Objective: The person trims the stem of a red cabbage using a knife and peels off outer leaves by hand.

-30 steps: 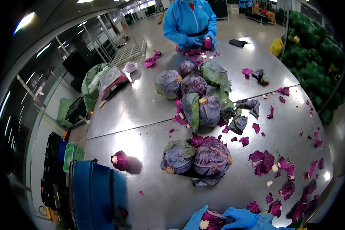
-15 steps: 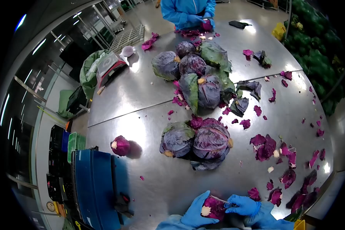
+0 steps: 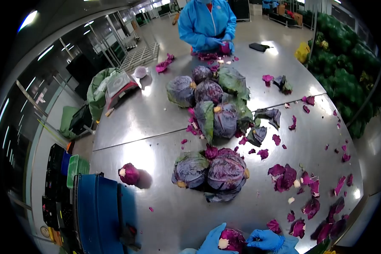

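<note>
Trimmed red cabbage (image 3: 236,239) was at the bottom of the view, over the near side of the metal table (image 3: 169,216), with its pale cut stem end turned toward the lower left. The left hand (image 3: 211,241), gloved in blue, gripped it, fingers curved against its left side. The right hand (image 3: 265,240), likewise gloved, was just beside it on the right, fingers bent in toward the thumb; a small dark item (image 3: 256,239) showed at the fingertips, too indistinct to identify, and whether they pinched it could not be told. Contact between right hand and cabbage: also undetermined. Beyond the hands, two untrimmed cabbages (image 3: 227,169) lay side by side, touching. A second trimmed head (image 3: 128,174) lay apart at left, near a blue crate (image 3: 99,216). Purple leaf scraps (image 3: 285,177) were scattered over the right side. Farther back was a cluster of large cabbages (image 3: 208,92), some with green outer leaves. At the far edge, a co-worker (image 3: 207,23) in a blue jacket held a small purple head (image 3: 225,48) in gloved hands.
</note>
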`<control>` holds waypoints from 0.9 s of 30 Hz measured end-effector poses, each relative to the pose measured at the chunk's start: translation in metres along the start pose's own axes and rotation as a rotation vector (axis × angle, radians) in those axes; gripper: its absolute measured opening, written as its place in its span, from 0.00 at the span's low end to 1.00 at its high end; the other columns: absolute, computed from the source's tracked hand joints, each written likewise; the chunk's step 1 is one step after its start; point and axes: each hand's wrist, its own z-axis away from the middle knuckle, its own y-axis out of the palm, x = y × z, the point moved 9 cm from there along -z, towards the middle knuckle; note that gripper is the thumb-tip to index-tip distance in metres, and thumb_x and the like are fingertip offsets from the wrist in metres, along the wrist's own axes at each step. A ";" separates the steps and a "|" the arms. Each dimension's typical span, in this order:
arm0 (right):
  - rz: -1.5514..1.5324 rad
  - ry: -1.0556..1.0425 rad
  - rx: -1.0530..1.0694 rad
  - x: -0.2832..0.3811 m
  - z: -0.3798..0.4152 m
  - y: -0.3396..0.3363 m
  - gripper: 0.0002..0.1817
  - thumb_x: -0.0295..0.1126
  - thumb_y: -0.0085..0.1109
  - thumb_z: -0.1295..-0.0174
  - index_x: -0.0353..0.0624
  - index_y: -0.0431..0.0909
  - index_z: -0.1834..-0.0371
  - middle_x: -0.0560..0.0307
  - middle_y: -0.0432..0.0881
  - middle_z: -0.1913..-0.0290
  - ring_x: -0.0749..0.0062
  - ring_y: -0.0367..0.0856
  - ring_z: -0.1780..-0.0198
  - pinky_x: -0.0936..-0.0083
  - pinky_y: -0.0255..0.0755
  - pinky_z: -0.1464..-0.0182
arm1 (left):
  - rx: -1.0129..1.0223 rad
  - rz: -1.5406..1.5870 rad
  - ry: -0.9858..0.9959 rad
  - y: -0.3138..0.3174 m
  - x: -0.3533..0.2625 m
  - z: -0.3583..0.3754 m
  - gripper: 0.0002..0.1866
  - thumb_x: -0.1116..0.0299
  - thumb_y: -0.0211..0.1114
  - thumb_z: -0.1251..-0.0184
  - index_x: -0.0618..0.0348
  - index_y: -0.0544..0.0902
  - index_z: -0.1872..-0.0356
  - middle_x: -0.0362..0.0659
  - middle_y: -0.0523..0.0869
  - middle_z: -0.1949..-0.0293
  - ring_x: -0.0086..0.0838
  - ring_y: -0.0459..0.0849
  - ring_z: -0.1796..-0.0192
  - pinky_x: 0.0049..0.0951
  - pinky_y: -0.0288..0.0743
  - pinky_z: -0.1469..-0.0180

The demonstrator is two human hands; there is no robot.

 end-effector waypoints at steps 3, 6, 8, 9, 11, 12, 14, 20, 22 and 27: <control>0.007 -0.059 0.080 0.005 0.001 0.006 0.14 0.41 0.65 0.38 0.42 0.80 0.60 0.58 0.80 0.63 0.77 0.78 0.61 0.78 0.72 0.57 | 0.024 -0.144 0.054 0.000 -0.006 0.000 0.65 0.50 0.85 0.71 0.67 0.58 0.30 0.59 0.66 0.36 0.48 0.66 0.33 0.44 0.57 0.29; -0.134 -0.004 0.129 0.018 0.007 0.007 0.14 0.42 0.66 0.38 0.42 0.78 0.62 0.61 0.78 0.69 0.79 0.74 0.66 0.78 0.70 0.61 | 0.081 -0.227 0.076 0.007 -0.004 -0.005 0.61 0.50 0.85 0.65 0.67 0.60 0.30 0.57 0.68 0.37 0.48 0.68 0.34 0.42 0.62 0.32; -0.243 0.016 0.155 0.018 0.008 0.010 0.12 0.39 0.66 0.39 0.43 0.78 0.62 0.64 0.78 0.71 0.80 0.74 0.69 0.79 0.69 0.64 | 0.088 -0.280 0.024 0.008 -0.008 -0.004 0.60 0.48 0.83 0.63 0.67 0.60 0.30 0.58 0.68 0.37 0.49 0.67 0.34 0.43 0.61 0.31; -0.332 0.091 0.175 0.009 0.010 0.015 0.12 0.38 0.66 0.39 0.42 0.78 0.62 0.63 0.78 0.71 0.80 0.73 0.70 0.80 0.69 0.65 | 0.083 -0.284 0.034 0.009 -0.009 -0.003 0.61 0.46 0.82 0.63 0.68 0.59 0.30 0.59 0.67 0.36 0.50 0.66 0.33 0.44 0.61 0.31; -0.503 0.231 0.217 -0.009 0.017 0.029 0.10 0.35 0.66 0.38 0.42 0.77 0.62 0.63 0.77 0.70 0.80 0.73 0.73 0.81 0.67 0.68 | 0.066 -0.298 0.064 0.012 -0.008 0.001 0.62 0.42 0.81 0.64 0.68 0.58 0.30 0.60 0.66 0.34 0.52 0.64 0.32 0.46 0.60 0.31; -0.639 0.216 0.172 -0.004 0.017 0.029 0.09 0.33 0.65 0.38 0.42 0.77 0.62 0.62 0.77 0.71 0.79 0.73 0.73 0.81 0.67 0.69 | 0.068 -0.324 0.056 0.014 -0.005 0.001 0.62 0.41 0.80 0.63 0.68 0.58 0.30 0.60 0.65 0.34 0.52 0.64 0.31 0.46 0.60 0.31; -0.920 0.192 0.079 0.011 0.024 0.036 0.07 0.30 0.64 0.38 0.42 0.76 0.63 0.60 0.77 0.71 0.79 0.74 0.75 0.82 0.66 0.71 | 0.078 -0.371 0.030 0.018 -0.002 0.005 0.63 0.41 0.80 0.63 0.67 0.57 0.29 0.60 0.65 0.33 0.53 0.63 0.31 0.47 0.59 0.31; -0.954 -0.050 -0.551 0.022 0.034 -0.014 0.07 0.25 0.60 0.38 0.39 0.77 0.59 0.59 0.77 0.74 0.80 0.72 0.80 0.83 0.64 0.79 | 0.017 -0.337 0.129 0.019 -0.009 0.007 0.62 0.44 0.82 0.65 0.65 0.58 0.29 0.59 0.64 0.33 0.53 0.65 0.32 0.47 0.59 0.30; -0.646 0.066 -0.865 0.000 0.046 -0.038 0.23 0.28 0.63 0.38 0.41 0.74 0.38 0.63 0.82 0.63 0.88 0.71 0.76 0.88 0.62 0.77 | 0.004 -0.289 0.086 0.013 -0.009 0.008 0.62 0.48 0.84 0.67 0.66 0.59 0.30 0.58 0.65 0.33 0.49 0.66 0.32 0.44 0.59 0.30; -0.390 -0.086 -0.814 -0.012 0.044 -0.010 0.28 0.29 0.67 0.41 0.42 0.72 0.35 0.68 0.79 0.58 0.87 0.70 0.67 0.87 0.67 0.63 | 0.025 -0.037 -0.008 0.001 0.022 0.010 0.64 0.55 0.86 0.69 0.66 0.57 0.28 0.56 0.68 0.36 0.43 0.72 0.36 0.39 0.66 0.33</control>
